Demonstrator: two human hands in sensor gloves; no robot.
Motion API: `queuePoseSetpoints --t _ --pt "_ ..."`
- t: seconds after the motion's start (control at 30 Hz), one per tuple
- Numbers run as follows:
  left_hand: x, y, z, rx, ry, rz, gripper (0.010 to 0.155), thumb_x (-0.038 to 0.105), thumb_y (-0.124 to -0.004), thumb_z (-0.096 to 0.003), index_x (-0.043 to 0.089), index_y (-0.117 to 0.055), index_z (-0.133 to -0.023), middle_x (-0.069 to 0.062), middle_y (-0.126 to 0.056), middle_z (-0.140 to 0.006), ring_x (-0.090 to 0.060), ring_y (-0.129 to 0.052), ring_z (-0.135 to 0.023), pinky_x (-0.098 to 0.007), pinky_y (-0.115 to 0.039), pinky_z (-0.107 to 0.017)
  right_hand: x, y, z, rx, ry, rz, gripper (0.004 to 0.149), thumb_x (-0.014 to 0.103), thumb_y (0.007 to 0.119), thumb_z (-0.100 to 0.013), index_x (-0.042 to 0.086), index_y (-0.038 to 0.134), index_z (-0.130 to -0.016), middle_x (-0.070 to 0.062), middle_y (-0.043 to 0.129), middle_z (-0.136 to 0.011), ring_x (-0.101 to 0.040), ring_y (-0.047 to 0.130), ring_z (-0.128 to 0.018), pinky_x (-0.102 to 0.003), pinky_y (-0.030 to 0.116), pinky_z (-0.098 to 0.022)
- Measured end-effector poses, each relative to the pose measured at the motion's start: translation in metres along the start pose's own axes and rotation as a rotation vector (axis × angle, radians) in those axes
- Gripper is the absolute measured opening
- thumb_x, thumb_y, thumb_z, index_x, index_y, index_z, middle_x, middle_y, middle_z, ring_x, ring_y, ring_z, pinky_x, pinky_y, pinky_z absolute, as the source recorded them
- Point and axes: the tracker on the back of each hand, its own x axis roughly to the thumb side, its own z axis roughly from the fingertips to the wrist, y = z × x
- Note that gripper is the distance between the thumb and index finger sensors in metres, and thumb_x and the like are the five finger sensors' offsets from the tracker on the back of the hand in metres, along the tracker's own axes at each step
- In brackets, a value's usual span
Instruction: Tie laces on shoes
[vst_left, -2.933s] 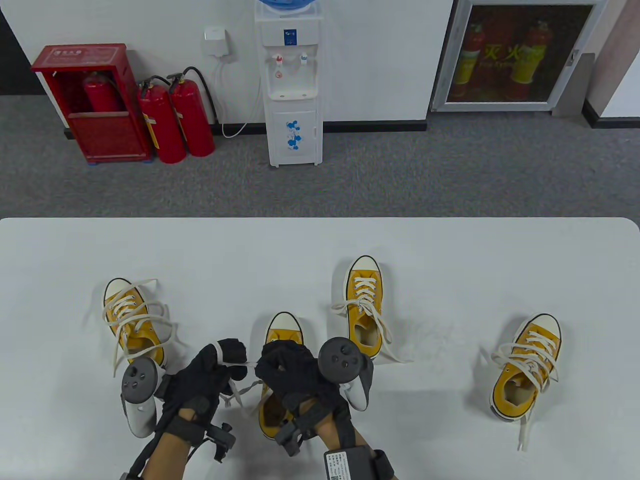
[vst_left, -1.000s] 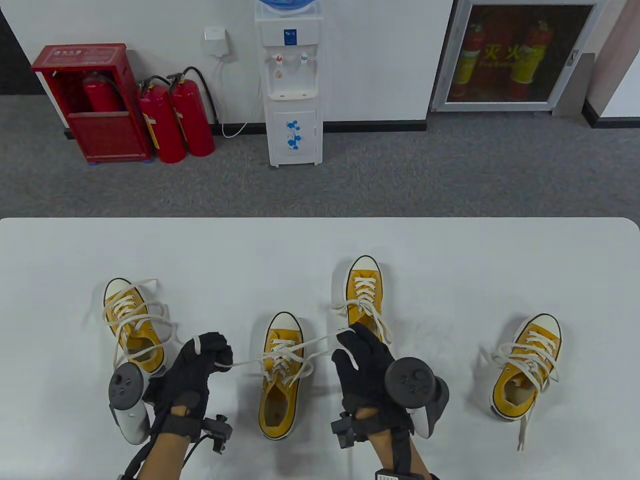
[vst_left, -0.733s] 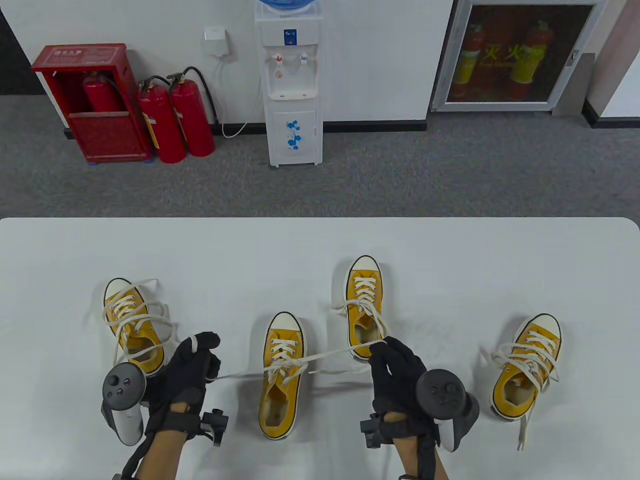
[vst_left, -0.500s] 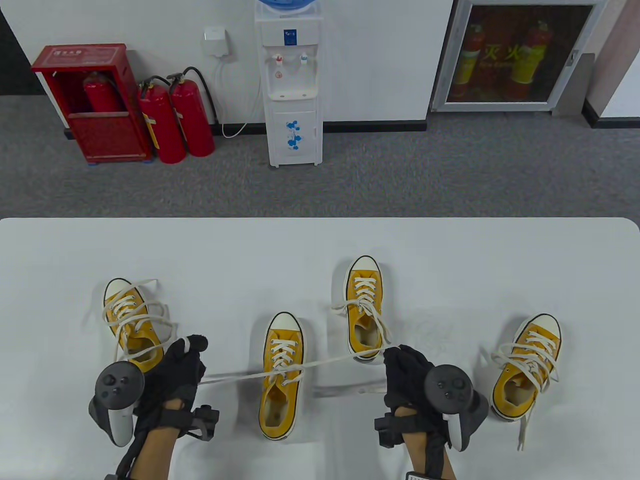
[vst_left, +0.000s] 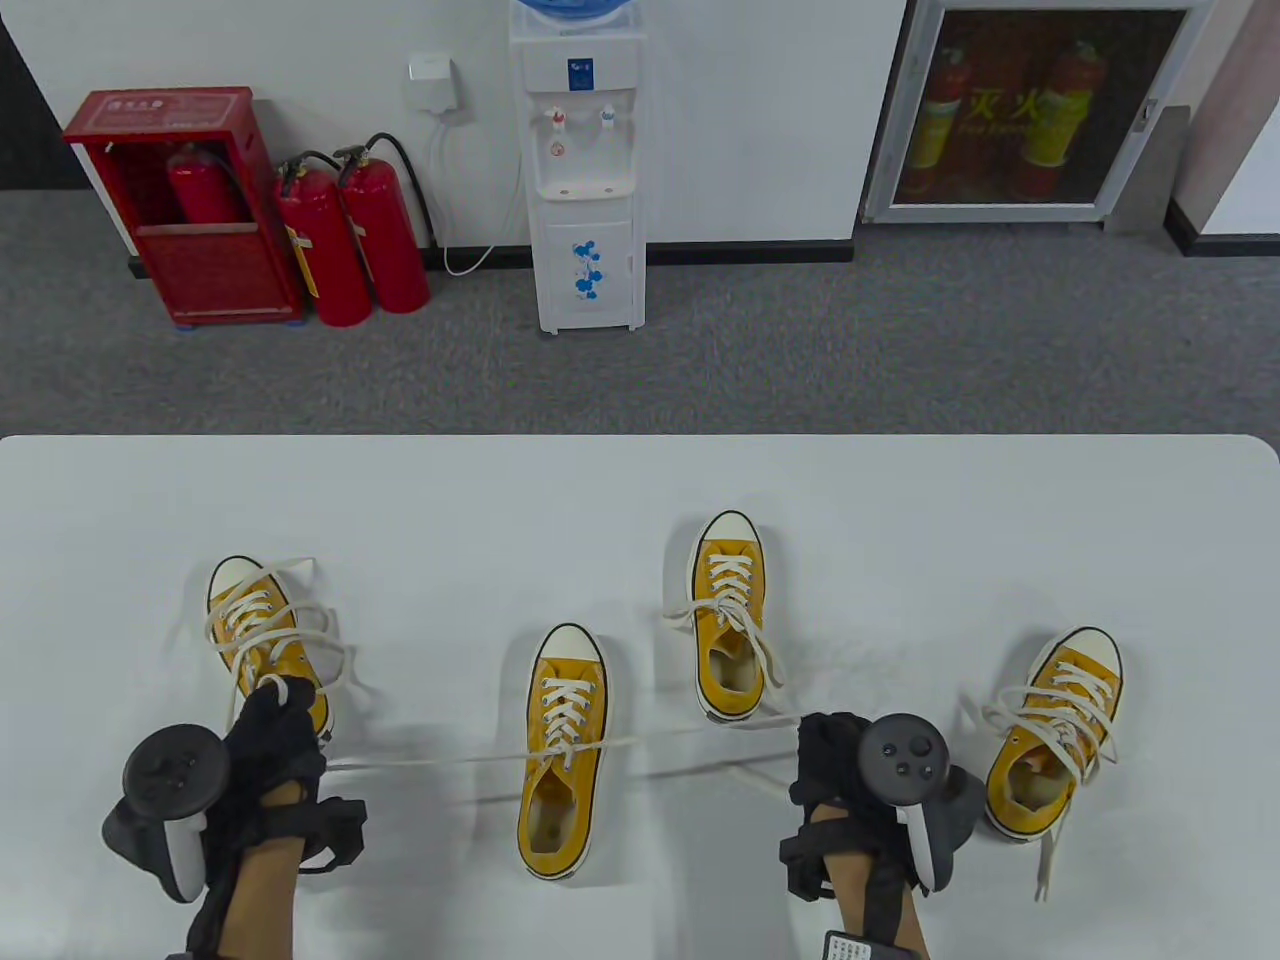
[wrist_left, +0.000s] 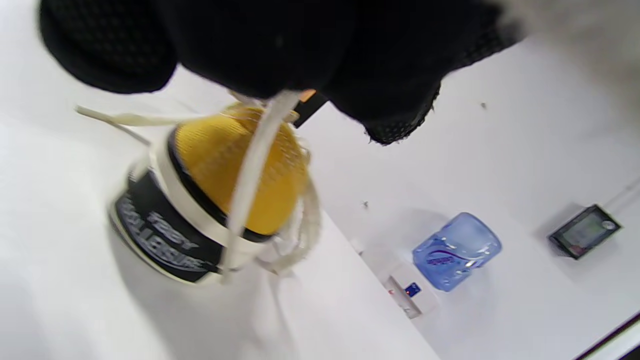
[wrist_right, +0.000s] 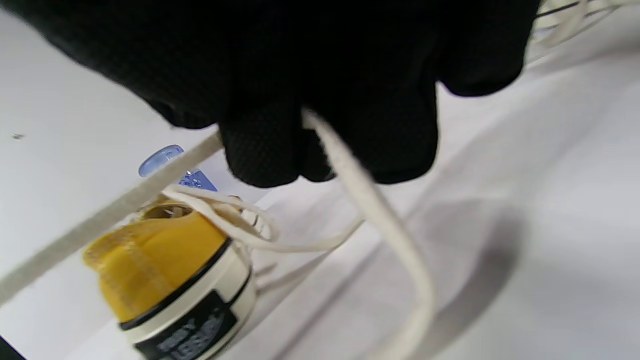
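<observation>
Four yellow shoes stand on the white table (vst_left: 640, 480), toes pointing toward the top of the table view. The middle shoe (vst_left: 563, 750), low in the centre of the frame, has its white lace (vst_left: 440, 760) drawn out sideways in a near-level line across its tongue, one end running to each hand.

The left hand (vst_left: 270, 745), at the lower left of the frame, has its fingers curled round the left end of the lace; a loop of lace also wraps over a fingertip near the top of the glove. In the left wrist view the lace comes straight out from under the curled fingers (wrist_left: 280, 45) and crosses in front of a yellow heel.

The right hand (vst_left: 835, 755), at the lower right, is clenched on the right end of the lace; the right wrist view shows the lace leaving between its closed fingers (wrist_right: 320, 100).

The left shoe (vst_left: 265, 640) sits just above the left hand, its laces loose. The upper shoe (vst_left: 728, 615) stands right of centre, and the right shoe (vst_left: 1050, 735) is just beside the right hand's tracker (vst_left: 905, 760), both with laces lying slack.

A water dispenser (vst_left: 585, 170) and red fire extinguishers (vst_left: 350, 240) stand against the wall beyond the table.
</observation>
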Motion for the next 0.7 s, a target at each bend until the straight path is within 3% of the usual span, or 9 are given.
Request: queuePoseSetpoints --t 0.23,0.33,0.53,0.7 --pt "-0.011 -0.001 -0.003 0.021 0.065 -0.011 0.038 0.039 -0.077 -0.0485 0.03 -0.091 -0.082 0.01 -0.103 -0.032 -0.018 -0.098 -0.015 -0.053 -0.085 -0.04 -0.011 0.005 -0.006 0.041 0.026 0.021 0.041 0.045 0.085 -0.044 0.019 0.104 -0.067 -0.007 0.098 -0.08 -0.029 0.104 -0.062 -0.057 0.072 -0.059" --pt "-0.01 -0.003 -0.003 0.013 0.056 -0.021 0.038 0.04 -0.076 -0.0487 0.031 -0.091 -0.083 0.011 -0.103 -0.032 -0.018 -0.098 -0.016 -0.053 -0.085 -0.041 -0.011 0.002 -0.005 0.019 0.022 -0.018 0.041 0.049 0.084 -0.043 0.021 0.103 -0.067 -0.005 0.094 -0.084 -0.031 0.099 -0.069 -0.058 0.067 -0.062" --pt "-0.006 -0.002 -0.001 0.024 0.038 0.011 0.038 0.04 -0.076 -0.0488 0.031 -0.09 -0.083 0.011 -0.102 -0.033 -0.018 -0.097 -0.016 -0.053 -0.085 -0.041 -0.006 -0.012 0.0 -0.062 0.002 -0.107 0.043 0.059 0.082 -0.042 0.022 0.101 -0.055 -0.005 0.085 -0.092 -0.036 0.087 -0.082 -0.063 0.055 -0.068" --pt "0.0 -0.001 0.002 0.029 0.004 0.035 0.038 0.04 -0.076 -0.0488 0.031 -0.09 -0.083 0.011 -0.102 -0.032 -0.018 -0.097 -0.016 -0.052 -0.085 -0.041 0.013 -0.007 0.01 -0.068 -0.129 -0.151 0.044 0.053 0.083 -0.043 0.021 0.099 -0.069 -0.007 0.083 -0.094 -0.037 0.085 -0.083 -0.064 0.055 -0.067"
